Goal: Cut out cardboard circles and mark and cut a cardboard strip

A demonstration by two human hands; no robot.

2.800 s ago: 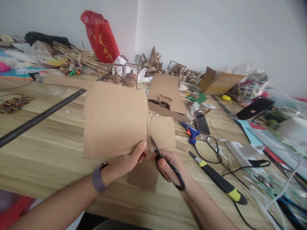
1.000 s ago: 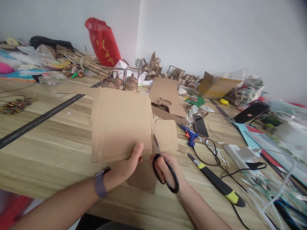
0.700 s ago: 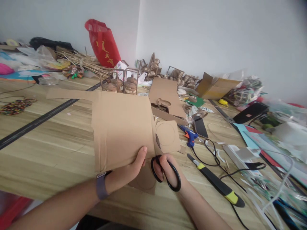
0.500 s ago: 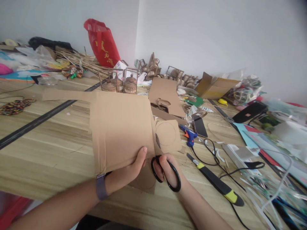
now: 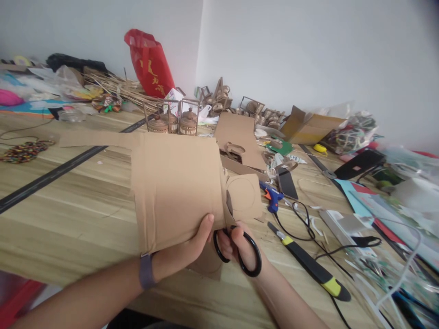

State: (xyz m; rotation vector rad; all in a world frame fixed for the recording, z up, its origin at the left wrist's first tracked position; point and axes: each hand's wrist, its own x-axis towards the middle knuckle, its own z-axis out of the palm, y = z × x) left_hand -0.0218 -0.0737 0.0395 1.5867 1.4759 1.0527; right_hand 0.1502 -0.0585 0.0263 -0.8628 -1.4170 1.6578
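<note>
My left hand (image 5: 199, 240) grips the lower right edge of a large sheet of brown cardboard (image 5: 178, 183), thumb on top and the other fingers hidden beneath. A long narrow strip juts from the sheet's upper left. My right hand (image 5: 245, 244) has its fingers through the black handles of a pair of scissors (image 5: 257, 260). Their blades lie at the sheet's right edge, partly hidden by a thin cardboard strip curling there. Just beyond is a smaller cardboard piece (image 5: 244, 194) with a circle drawn on it. Another cardboard piece (image 5: 207, 262) lies partly under my left hand.
On the right lie a yellow-black utility knife (image 5: 308, 262), a blue glue gun (image 5: 273, 197) with its cord, and a phone (image 5: 286, 182). Small lidded baskets in frames (image 5: 171, 121) stand behind the sheet. A red bag (image 5: 151, 64) leans at the wall, near a cardboard box (image 5: 312, 125).
The scissor handles have spread slightly farther apart, and more of a blade shows by the sheet's right edge. The whole view has shifted a little; both hands keep their hold.
</note>
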